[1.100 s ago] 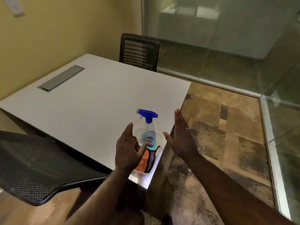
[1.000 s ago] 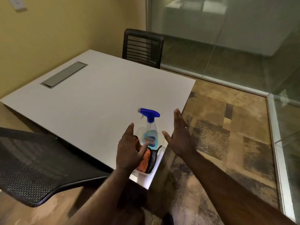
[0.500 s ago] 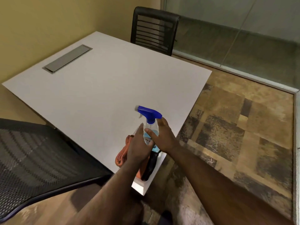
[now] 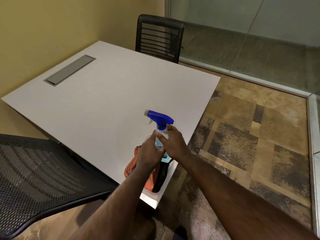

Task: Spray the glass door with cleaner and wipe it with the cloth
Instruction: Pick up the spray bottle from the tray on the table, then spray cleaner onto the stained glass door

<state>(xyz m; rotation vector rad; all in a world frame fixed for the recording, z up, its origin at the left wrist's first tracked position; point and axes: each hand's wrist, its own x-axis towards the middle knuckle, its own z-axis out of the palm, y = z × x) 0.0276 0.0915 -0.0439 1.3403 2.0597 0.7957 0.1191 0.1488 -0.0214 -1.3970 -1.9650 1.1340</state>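
Observation:
A clear spray bottle [image 4: 160, 129] with a blue trigger head and blue liquid stands at the near right corner of the white table [image 4: 103, 101]. My right hand [image 4: 174, 144] wraps its neck and body from the right. My left hand [image 4: 149, 153] presses against its left side, fingertips meeting the right hand's. An orange and black cloth [image 4: 150, 181] lies bunched under my left wrist at the table's corner, partly hidden. Glass panels [image 4: 251, 40] run along the far side, and a glass panel's metal frame [image 4: 313, 127] stands at the right edge.
A black mesh chair [image 4: 34, 172] sits close at my left and a second black chair [image 4: 159, 37] stands at the table's far side. A grey cable hatch [image 4: 69, 70] is set into the tabletop. Patterned carpet [image 4: 242, 135] lies between the table and the glass.
Both hands, held apart and open on either side of the bottle, have closed in onto it. The orange cloth now bulges out to the left. The view has tilted downward.

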